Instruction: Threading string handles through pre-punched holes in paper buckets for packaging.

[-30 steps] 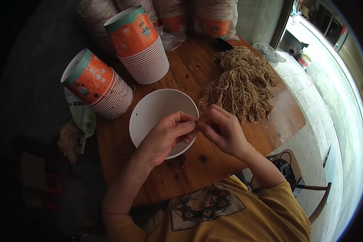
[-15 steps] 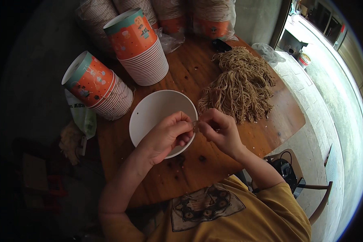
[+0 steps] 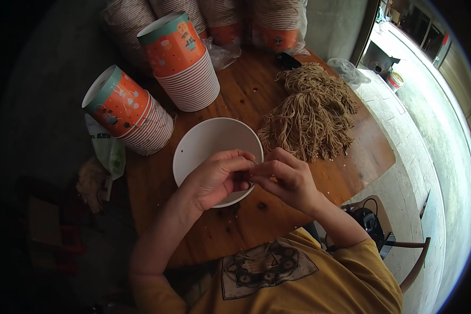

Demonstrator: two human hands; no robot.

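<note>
Just in front of me a round white paper bucket (image 3: 201, 138) stands with its mouth up, a small dark hole in its wall at the left. My left hand (image 3: 218, 176) reaches over its near right part, thumb and fingers pinched on a thin string (image 3: 254, 161). Close against it at the bucket's right rim, my right hand (image 3: 289, 179) is also closed, its fingertips pinching at the same string. Most of the string is hidden by the fingers. Beyond my right hand lies a heap of tan cords (image 3: 314, 115).
Two stacks of orange and green paper buckets lean at the left, a nearer stack (image 3: 128, 112) and a farther stack (image 3: 180, 63). Bagged stacks (image 3: 277, 26) line the back. A black object (image 3: 287, 60) lies behind the cords. A chair (image 3: 418, 261) stands at the right.
The bucket has shifted slightly right and nearer. My hands stay pinched together at its rim; the right fingers have moved closer over the left, covering more of the string.
</note>
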